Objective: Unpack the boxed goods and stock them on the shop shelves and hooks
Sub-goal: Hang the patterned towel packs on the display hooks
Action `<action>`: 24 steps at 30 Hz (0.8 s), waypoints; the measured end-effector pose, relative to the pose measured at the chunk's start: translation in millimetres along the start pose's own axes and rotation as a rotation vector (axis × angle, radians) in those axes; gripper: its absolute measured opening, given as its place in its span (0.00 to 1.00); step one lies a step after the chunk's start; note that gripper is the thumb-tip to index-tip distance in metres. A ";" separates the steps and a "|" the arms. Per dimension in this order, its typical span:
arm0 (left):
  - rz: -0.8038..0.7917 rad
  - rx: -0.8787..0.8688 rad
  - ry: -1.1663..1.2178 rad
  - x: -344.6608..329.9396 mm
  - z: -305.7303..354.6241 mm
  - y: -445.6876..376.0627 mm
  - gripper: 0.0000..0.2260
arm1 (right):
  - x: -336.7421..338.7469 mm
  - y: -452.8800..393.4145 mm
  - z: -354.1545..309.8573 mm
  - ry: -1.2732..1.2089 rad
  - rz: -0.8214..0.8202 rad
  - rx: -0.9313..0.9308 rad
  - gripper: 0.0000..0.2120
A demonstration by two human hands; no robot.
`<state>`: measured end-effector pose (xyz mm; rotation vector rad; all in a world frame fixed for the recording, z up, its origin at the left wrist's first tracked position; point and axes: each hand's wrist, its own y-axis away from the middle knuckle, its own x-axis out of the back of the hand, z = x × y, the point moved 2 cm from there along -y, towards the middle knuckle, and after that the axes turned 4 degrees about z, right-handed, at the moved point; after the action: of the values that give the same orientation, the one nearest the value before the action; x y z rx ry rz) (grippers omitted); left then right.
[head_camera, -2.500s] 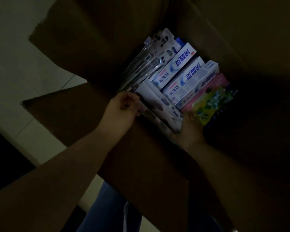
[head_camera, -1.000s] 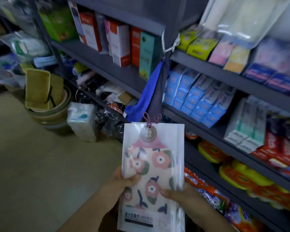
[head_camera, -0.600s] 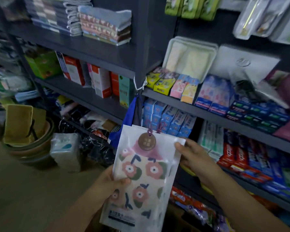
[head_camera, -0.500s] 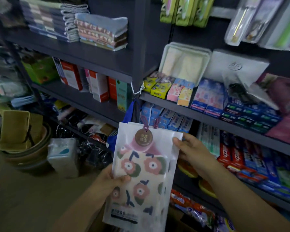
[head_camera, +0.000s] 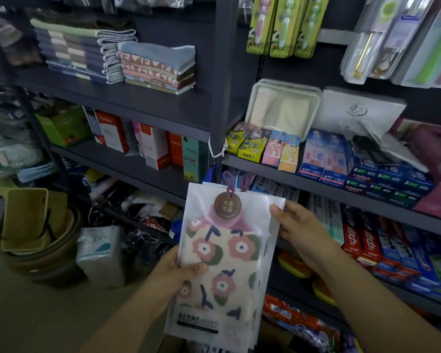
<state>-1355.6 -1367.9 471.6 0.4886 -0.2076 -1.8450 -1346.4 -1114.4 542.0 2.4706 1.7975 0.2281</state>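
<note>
- A frosted packet of flower-patterned towels (head_camera: 224,261) is held upright in front of the shelving, between the two hands.
- The packet's lower left edge is gripped by the left hand (head_camera: 178,273): the thumb is pressed across the front face and the fingers are hidden behind.
- The packet's upper right edge is held by the right hand (head_camera: 301,233), with the thumb at the front of the corner and the fingers curled behind it.
- More than one packet appears to be held together, as further frosted edges are seen behind the front one at the top and the bottom.
- A round brown tag (head_camera: 227,205) is seen at the top of the packet, under purple cord loops (head_camera: 229,182) that stand above the packet's top edge.
- The packet is placed in front of a dark upright post (head_camera: 223,72) of the shelving, well below the shelf where folded towels (head_camera: 158,67) are stacked.
- Small boxed goods (head_camera: 262,146) are lined up on the shelf just above and to the right of the packet.
- Boxes of toothpaste (head_camera: 362,240) are ranged on the shelf beside the right hand.
- Toothbrush packs (head_camera: 283,24) are hung at the top, well above the packet.
- A stack of basins and a yellow basket (head_camera: 26,217) is seen on the floor to the left, well apart from the hands.
</note>
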 end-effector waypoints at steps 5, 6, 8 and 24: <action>-0.001 -0.005 0.012 2.7 0.9 -3.5 0.18 | -4.0 -4.0 -0.1 -0.012 0.006 0.008 0.13; -0.002 -0.003 0.011 3.1 1.2 -4.1 0.18 | -4.6 -4.3 -0.2 -0.012 0.007 0.007 0.14; -0.008 -0.001 0.010 3.6 2.4 -5.8 0.19 | -4.7 -5.3 0.2 -0.009 0.010 0.003 0.15; -0.080 -0.042 0.018 -3.7 19.7 -9.0 0.24 | 2.4 -15.2 -48.3 0.077 0.017 0.093 0.08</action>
<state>-1370.9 -1363.4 486.6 0.4899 -0.1391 -1.9182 -1367.9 -1108.6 587.5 2.5748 1.8587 0.2502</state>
